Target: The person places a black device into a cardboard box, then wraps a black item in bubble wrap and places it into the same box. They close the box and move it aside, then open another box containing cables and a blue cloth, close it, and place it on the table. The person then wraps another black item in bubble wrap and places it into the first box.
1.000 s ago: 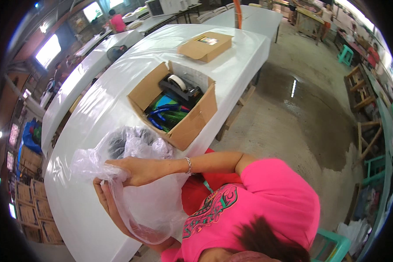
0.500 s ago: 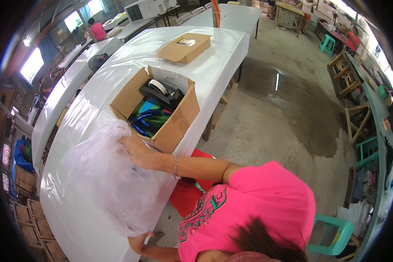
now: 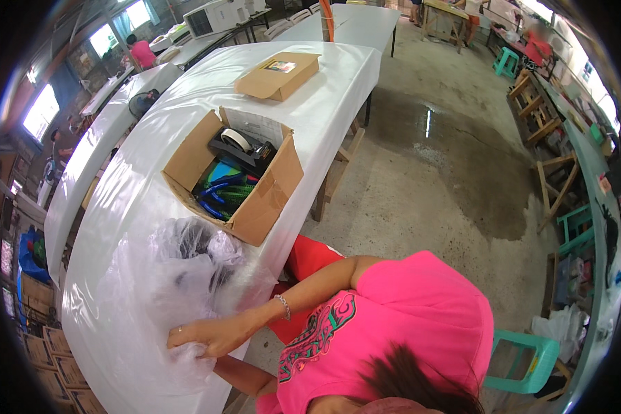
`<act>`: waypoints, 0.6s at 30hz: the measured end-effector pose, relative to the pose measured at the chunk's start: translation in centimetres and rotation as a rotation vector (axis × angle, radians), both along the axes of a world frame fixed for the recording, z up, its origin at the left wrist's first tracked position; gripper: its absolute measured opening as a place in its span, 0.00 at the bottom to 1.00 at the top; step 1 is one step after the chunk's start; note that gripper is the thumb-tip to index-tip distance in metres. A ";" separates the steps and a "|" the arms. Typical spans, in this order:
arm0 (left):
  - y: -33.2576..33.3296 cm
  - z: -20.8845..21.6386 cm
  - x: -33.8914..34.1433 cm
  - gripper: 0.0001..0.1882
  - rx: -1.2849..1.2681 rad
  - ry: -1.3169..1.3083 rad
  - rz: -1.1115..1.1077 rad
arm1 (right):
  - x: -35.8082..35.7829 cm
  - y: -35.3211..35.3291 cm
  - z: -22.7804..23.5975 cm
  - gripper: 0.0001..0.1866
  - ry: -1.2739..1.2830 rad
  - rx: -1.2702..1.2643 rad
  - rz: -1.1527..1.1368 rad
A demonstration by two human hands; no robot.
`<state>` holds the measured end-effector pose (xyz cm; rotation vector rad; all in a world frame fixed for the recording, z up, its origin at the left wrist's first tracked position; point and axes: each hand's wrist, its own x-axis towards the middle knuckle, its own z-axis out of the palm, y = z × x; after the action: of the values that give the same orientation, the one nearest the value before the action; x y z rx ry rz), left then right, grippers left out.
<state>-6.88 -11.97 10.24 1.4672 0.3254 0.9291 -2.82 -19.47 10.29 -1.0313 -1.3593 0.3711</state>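
Note:
A large clear plastic bag [image 3: 152,290] lies crumpled on the white-covered table. My right hand [image 3: 210,337], with a ring and a bracelet at the wrist, is closed on the bag's near edge. My left forearm [image 3: 245,376] reaches in below it, while the left hand is hidden behind the right hand and the plastic. Something dark shows through the bag's far end; I cannot make out what it is. Just beyond the bag stands an open cardboard box [image 3: 272,203], holding a black tape dispenser [image 3: 252,153] with a white roll and several blue-handled tools [image 3: 217,193].
A flat brown carton [image 3: 279,74] lies farther up the white table [image 3: 345,62]. At right are a green stool [image 3: 524,362], wooden stands and a long bench [image 3: 593,159]. The concrete floor has a wet patch [image 3: 462,159]. Other people are in the distance.
My right hand has moved from the bag's far side, by the box, down toward my left hand. The bag has sunk lower, and its dark content now shows.

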 end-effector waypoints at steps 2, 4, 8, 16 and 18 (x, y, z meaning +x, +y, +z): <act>0.7 0.2 0.5 0.18 -0.016 -0.014 0.000 | -0.1 -0.9 0.3 0.30 0.071 -0.055 -0.101; 1.5 0.5 1.0 0.18 -0.027 -0.027 0.002 | 0.7 -1.6 0.8 0.34 0.064 0.002 -0.212; 2.6 1.0 2.1 0.17 -0.058 -0.051 -0.006 | 3.2 -2.2 -0.3 0.46 -0.152 0.128 -0.528; 3.2 0.9 3.1 0.17 -0.098 -0.074 -0.031 | 5.7 0.1 -5.4 0.67 -0.242 -0.108 -0.734; 2.7 0.9 3.8 0.17 -0.112 -0.083 -0.062 | 6.8 0.7 -6.8 0.68 -0.231 -0.072 -0.715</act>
<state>-3.07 -9.30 11.12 1.3254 0.2657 0.9049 4.03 -18.73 3.50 -1.5717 -1.0877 -0.2417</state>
